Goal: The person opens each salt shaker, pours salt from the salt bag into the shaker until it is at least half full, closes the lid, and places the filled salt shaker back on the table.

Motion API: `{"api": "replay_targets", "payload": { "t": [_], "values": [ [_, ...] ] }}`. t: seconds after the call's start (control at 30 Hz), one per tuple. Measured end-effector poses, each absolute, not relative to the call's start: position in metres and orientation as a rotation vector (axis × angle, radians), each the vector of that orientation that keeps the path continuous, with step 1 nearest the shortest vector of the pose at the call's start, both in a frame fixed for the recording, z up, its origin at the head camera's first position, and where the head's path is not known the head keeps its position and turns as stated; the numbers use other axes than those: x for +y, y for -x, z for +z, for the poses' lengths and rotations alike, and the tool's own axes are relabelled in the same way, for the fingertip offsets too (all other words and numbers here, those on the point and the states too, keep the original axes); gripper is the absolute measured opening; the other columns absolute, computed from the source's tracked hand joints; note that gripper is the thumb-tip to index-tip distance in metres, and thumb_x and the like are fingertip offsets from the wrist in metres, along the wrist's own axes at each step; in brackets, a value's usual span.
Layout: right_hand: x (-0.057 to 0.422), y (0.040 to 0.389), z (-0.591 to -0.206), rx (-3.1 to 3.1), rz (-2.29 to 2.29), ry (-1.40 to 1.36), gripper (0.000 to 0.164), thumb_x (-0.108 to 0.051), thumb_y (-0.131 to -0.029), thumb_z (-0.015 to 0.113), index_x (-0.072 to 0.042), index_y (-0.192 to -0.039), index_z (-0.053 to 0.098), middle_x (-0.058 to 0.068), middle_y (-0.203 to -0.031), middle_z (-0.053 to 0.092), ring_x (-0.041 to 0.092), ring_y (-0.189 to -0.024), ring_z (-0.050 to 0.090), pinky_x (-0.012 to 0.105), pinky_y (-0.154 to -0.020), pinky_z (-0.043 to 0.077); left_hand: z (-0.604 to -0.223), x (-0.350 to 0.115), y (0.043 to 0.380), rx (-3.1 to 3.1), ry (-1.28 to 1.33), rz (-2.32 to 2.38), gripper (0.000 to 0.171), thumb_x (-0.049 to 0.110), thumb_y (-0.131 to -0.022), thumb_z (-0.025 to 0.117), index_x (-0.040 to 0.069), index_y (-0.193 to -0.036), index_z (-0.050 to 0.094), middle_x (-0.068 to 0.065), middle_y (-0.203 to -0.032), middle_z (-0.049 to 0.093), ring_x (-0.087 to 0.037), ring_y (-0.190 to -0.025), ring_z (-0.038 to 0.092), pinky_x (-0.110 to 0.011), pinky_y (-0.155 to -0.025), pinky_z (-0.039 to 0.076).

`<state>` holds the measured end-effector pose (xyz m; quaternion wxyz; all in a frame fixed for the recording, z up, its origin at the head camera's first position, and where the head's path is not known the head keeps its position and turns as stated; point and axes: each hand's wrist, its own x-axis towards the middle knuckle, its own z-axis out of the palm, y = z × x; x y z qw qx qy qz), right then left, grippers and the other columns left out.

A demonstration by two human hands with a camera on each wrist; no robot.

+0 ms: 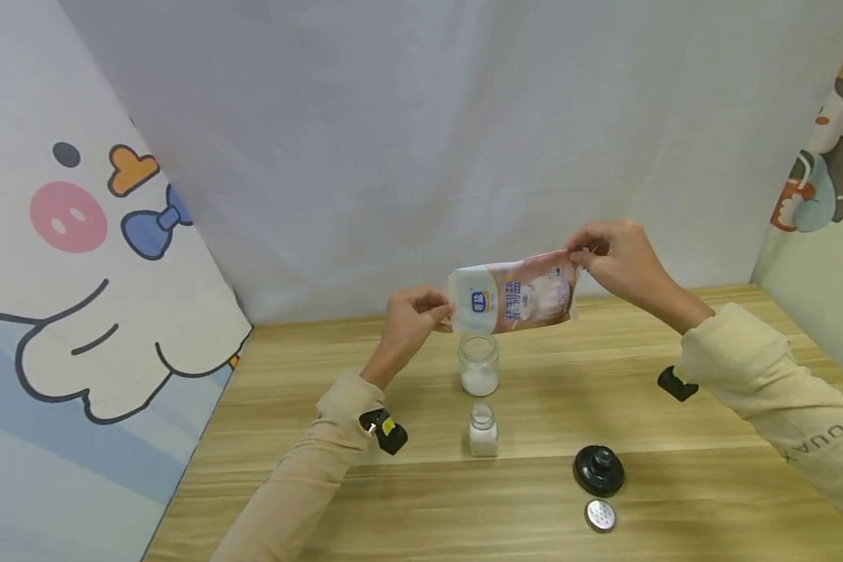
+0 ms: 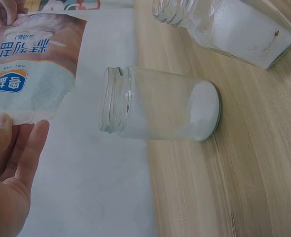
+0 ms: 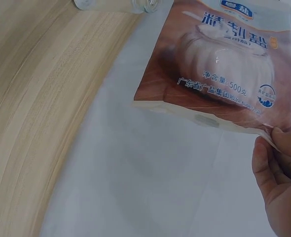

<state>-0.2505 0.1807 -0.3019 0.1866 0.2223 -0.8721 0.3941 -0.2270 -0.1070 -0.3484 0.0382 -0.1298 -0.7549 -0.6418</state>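
Observation:
A bag of salt [image 1: 516,293], printed pink and pale blue, is held up sideways between both hands. My left hand [image 1: 414,320] pinches its pale end between thumb and fingers. At the pink end, my right hand [image 1: 614,257] pinches a corner, and the right wrist view shows thumb and forefinger on the bag's edge [image 3: 204,118]. Below the bag's pale end stands an open round glass jar [image 1: 478,367] with white salt in its bottom. A smaller square glass jar [image 1: 483,431], nearly full of white salt, stands in front of it, also uncovered.
On the wooden table [image 1: 295,437], a black knobbed lid [image 1: 599,471] lies right of the jars, with a silver perforated shaker cap [image 1: 600,516] just in front of it. A pale curtain [image 1: 421,156] hangs behind the table, and printed cartoon panels flank both sides.

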Motion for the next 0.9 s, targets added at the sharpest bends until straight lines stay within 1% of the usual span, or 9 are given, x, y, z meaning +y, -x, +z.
{"api": "replay_targets", "payload": {
  "t": [0.07, 0.23, 0.33, 0.53, 0.77, 0.9],
  "values": [
    [0.181, 0.251, -0.302, -2.454, 1.112, -0.622, 0.013, 0.004, -0.087, 0.059, -0.001, -0.088, 0.071, 0.013, -0.083, 0.068, 0.018, -0.065, 0.059, 0.018, -0.054, 0.047, -0.349, -0.107, 0.227, -2.323, 0.403, -1.959, 0.006, -0.011, -0.084, 0.062, -0.014, -0.088, 0.063, -0.026, -0.087, 0.063, -0.034, -0.08, 0.064, -0.043, -0.07, 0.059],
    [0.18, 0.251, -0.302, -2.449, 1.116, -0.618, 0.012, 0.004, -0.087, 0.06, -0.001, -0.087, 0.071, 0.013, -0.083, 0.068, 0.019, -0.065, 0.059, 0.018, -0.054, 0.047, -0.363, -0.11, 0.24, -2.326, 0.416, -1.946, 0.008, -0.008, -0.084, 0.064, -0.013, -0.091, 0.064, -0.024, -0.088, 0.063, -0.032, -0.08, 0.065, -0.04, -0.068, 0.06],
    [0.18, 0.251, -0.301, -2.447, 1.115, -0.62, 0.011, 0.004, -0.087, 0.06, 0.0, -0.087, 0.071, 0.013, -0.082, 0.068, 0.019, -0.064, 0.06, 0.018, -0.054, 0.047, -0.372, -0.112, 0.246, -2.308, 0.418, -1.958, 0.008, -0.007, -0.084, 0.065, -0.011, -0.091, 0.065, -0.023, -0.087, 0.064, -0.029, -0.078, 0.065, -0.038, -0.066, 0.06],
    [0.18, 0.25, -0.302, -2.445, 1.118, -0.624, 0.011, 0.003, -0.087, 0.061, 0.0, -0.087, 0.071, 0.013, -0.082, 0.068, 0.018, -0.064, 0.06, 0.018, -0.054, 0.047, -0.375, -0.113, 0.247, -2.284, 0.434, -1.951, 0.005, -0.006, -0.083, 0.067, -0.008, -0.088, 0.066, -0.017, -0.083, 0.065, -0.021, -0.074, 0.065, -0.035, -0.064, 0.06],
    [0.18, 0.249, -0.302, -2.439, 1.113, -0.627, 0.01, 0.003, -0.087, 0.061, 0.0, -0.087, 0.071, 0.013, -0.081, 0.068, 0.011, -0.061, 0.058, 0.019, -0.052, 0.047, -0.376, -0.112, 0.247, -2.276, 0.456, -1.941, 0.004, -0.005, -0.083, 0.067, -0.008, -0.087, 0.066, -0.016, -0.082, 0.065, -0.021, -0.074, 0.066, -0.035, -0.063, 0.06],
    [0.18, 0.249, -0.303, -2.44, 1.106, -0.621, 0.011, 0.003, -0.087, 0.06, -0.001, -0.088, 0.071, 0.012, -0.081, 0.068, 0.012, -0.061, 0.057, 0.019, -0.052, 0.046, -0.375, -0.112, 0.246, -2.277, 0.455, -1.944, 0.004, -0.005, -0.083, 0.067, -0.007, -0.087, 0.066, -0.016, -0.082, 0.064, -0.02, -0.074, 0.066, -0.034, -0.063, 0.06]
  ]
}}
